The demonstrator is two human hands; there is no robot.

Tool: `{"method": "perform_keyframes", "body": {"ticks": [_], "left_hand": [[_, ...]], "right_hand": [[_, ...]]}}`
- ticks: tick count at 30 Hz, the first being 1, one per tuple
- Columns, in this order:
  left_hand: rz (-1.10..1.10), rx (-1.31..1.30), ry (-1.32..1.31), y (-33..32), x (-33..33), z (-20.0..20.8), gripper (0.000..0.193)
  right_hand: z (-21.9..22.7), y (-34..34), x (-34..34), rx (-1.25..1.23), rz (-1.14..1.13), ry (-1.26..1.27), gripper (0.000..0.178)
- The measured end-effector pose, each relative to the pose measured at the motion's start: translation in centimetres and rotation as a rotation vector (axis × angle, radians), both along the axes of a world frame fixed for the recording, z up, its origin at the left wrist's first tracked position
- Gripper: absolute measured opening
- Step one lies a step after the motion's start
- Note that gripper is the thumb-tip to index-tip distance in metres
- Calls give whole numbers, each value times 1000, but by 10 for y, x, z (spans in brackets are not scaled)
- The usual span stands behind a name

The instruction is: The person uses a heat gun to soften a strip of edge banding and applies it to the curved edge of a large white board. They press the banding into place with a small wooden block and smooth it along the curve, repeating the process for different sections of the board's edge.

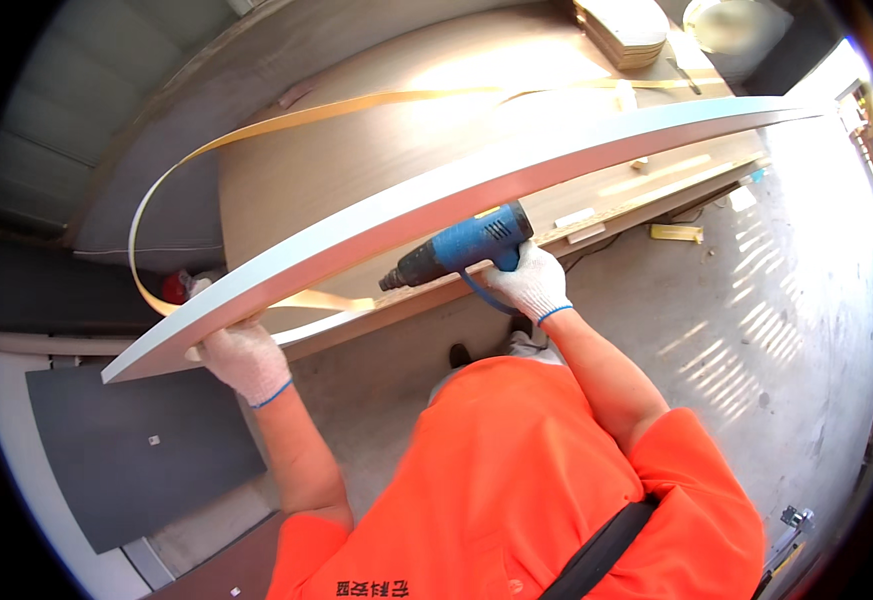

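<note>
A long white board [376, 215] crosses the view from lower left to upper right, raised above the workbench [326, 170]. My left hand [244, 360], in a white knitted glove, grips it near its lower left end, with fingers hidden behind the panel. In my gloved right hand [536, 283] is a blue heat gun [466, 243], held by the handle. Its dark nozzle points left, just on the near side of the board and apart from my left hand. Beyond the board loops a thin yellowish strip [256, 128], like edge banding; its lower end passes beneath the board.
Stacked panels [628, 35] stand at the bench's far right, near a round pale container [731, 25]. A dark grey panel [146, 450] lies at lower left. On the floor to the right is a small yellow block [676, 233]. A cord runs below the bench edge.
</note>
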State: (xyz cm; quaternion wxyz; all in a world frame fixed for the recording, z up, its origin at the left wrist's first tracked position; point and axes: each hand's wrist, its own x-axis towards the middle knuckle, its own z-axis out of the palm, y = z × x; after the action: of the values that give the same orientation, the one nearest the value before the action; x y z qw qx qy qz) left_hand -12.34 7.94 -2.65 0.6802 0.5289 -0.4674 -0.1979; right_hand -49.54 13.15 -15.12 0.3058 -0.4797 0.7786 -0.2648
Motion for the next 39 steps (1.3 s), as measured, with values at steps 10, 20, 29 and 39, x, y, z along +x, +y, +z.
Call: {"method": "perform_keyframes", "body": {"ticks": [10,20,29,39], "left_hand": [[32,-7,225,-2,-28,6,35],[-16,159,229,8,-113,25,40],[-247,224,-184,0,-188,7,17],[-402,-33,-799,-15,-244,-34,30]], "right_hand": [[-59,-87,-219,56,16,339,54],[-15,-180,-296,148,-23,860,57],[127,-71,-7,-531,673,-174,61],[142,-65,-29,-336,275,-617,29]]}}
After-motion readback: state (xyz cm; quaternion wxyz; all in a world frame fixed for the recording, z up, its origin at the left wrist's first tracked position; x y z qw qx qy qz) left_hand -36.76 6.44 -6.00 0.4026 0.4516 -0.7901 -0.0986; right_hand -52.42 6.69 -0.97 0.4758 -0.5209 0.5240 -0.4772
